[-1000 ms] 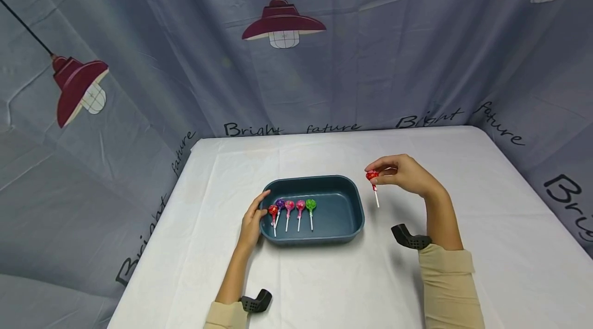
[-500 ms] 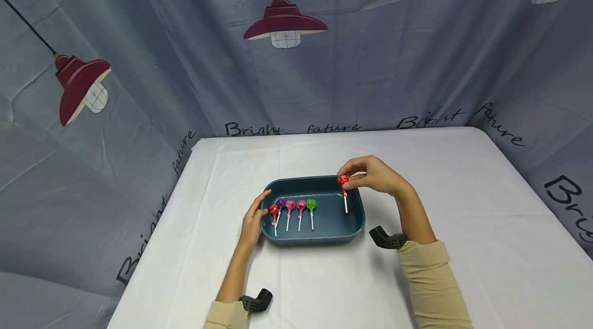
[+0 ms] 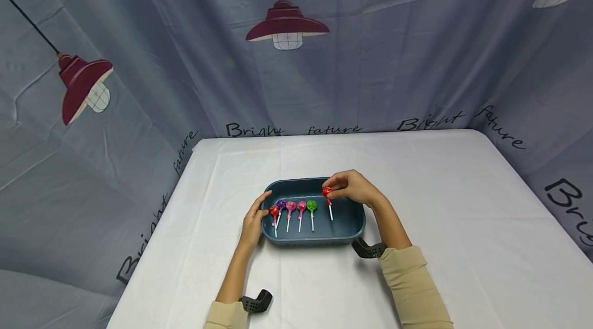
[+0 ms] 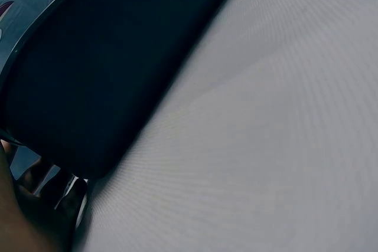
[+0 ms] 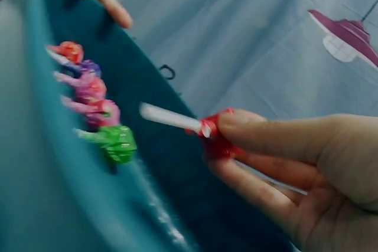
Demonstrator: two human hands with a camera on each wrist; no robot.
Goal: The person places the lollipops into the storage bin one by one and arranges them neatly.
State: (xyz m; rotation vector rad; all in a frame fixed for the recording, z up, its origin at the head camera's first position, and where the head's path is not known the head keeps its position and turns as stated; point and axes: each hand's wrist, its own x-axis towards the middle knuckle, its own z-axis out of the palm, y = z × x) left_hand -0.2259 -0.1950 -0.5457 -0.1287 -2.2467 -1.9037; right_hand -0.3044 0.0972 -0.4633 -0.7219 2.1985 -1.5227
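Note:
My right hand (image 3: pixel 354 187) pinches a red-wrapped lollipop (image 5: pixel 221 137) by its head between thumb and fingers. Its white stick points down over the right half of the dark teal tray (image 3: pixel 343 239). At the tray's left end my left hand (image 3: pixel 251 223) grips the rim, thumb over the inside; the other fingers (image 4: pixel 35 172) show against the outer wall in the left wrist view. Inside lie a red lollipop (image 3: pixel 274 210), a purple one (image 3: pixel 281 204), two pink lollipops (image 3: pixel 301 206) and a green lollipop (image 3: pixel 312 206), in a row with sticks toward me.
A white cloth (image 3: pixel 222 174) covers the table under the tray. Behind it hangs a grey-blue curtain (image 3: pixel 370 61) printed with lamps and lettering. Black wrist devices (image 3: pixel 368 248) sit on both forearms, the right one close to the tray's front right corner.
My right hand has carried the red lollipop leftward from beside the tray to above its inside, then lower and closer to the green lollipop. My left hand stays at the tray's left end.

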